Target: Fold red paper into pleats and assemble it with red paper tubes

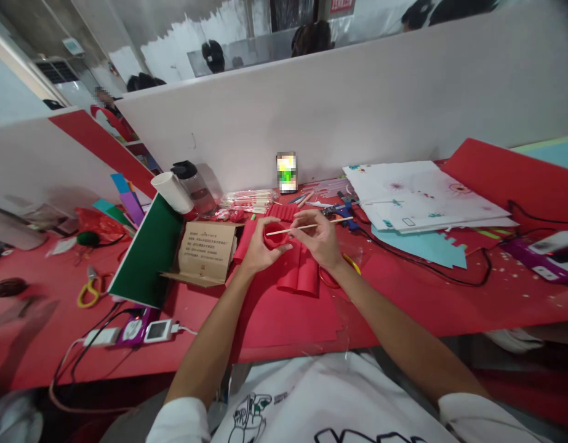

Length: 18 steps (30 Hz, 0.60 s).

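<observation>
My left hand [259, 244] is curled around a ring of rolled red paper [280, 242], its thumb and fingers against the paper's sides. A thin wooden stick [284, 232] is pinched in my right hand [319, 239]. The stick lies nearly level across the top of the paper ring, its other end sticking out past my right hand. Under and beside my hands are more curved red paper pieces [298, 277], on top of flat red sheets [284, 329].
To the left are a cardboard box [205, 249], a green board [148, 261], yellow-handled scissors [90, 289] and a water bottle [196, 187]. A lit phone [287, 172] leans on the white partition [380, 104]. Rightward lie a blue glue gun [351, 215], a black cable [431, 269] and printed white sheets [417, 194].
</observation>
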Tool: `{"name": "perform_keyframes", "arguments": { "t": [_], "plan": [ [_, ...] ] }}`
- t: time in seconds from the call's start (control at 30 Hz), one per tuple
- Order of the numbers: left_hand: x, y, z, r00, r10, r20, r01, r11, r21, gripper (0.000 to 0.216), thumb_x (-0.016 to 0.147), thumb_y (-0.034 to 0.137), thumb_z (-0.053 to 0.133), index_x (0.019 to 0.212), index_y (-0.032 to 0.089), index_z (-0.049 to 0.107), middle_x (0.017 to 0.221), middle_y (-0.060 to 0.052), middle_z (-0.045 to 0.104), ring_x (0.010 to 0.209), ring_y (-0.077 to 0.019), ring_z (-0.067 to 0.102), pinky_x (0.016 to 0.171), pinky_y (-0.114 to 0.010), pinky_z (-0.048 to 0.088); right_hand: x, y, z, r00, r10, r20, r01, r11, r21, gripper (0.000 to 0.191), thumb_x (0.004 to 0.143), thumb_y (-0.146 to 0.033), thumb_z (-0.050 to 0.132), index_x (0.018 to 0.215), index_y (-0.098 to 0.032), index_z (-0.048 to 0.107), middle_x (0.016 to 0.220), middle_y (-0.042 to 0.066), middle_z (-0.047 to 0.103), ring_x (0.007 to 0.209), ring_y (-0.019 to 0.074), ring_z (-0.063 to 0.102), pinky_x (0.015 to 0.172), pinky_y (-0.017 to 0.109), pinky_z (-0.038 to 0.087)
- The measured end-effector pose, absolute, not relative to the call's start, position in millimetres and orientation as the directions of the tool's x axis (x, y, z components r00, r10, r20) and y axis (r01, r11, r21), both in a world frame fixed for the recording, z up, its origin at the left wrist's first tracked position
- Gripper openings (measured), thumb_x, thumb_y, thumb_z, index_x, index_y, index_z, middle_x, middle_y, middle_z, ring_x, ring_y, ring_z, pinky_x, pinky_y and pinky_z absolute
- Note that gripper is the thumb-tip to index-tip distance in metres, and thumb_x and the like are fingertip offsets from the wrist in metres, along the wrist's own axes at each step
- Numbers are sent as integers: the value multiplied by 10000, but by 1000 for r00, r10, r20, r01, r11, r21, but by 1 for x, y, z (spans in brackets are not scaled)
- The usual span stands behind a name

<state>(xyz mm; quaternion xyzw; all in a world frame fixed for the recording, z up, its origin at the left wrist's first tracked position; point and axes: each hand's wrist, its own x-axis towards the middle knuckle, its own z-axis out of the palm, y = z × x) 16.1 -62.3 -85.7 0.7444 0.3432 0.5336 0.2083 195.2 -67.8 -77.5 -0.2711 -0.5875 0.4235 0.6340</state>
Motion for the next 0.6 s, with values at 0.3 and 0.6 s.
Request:
{"name": "perform_keyframes", "arguments": {
  "t": [0.3,0.6],
  "plan": [
    [19,-65,-92,151,686,712,225,-725,651,656,709,623,804,1164,234,535,1123,-94,619,1040,-243,621,982,-431,493,193,-70,-78,-53,854,517,-211,496,-842,319,795,-404,798,1023,-252,635,888,7,723,822,181,711,776,351,598],
    [22,-70,-91,139,663,735,191,-747,637,565,852,691,599,1156,220,526,1153,-123,626,1103,-271,627,985,-449,484,186,-73,-75,-20,860,509,-205,495,-844,309,783,-415,810,978,-250,637,861,2,714,823,178,712,764,339,602]
  ]
}}
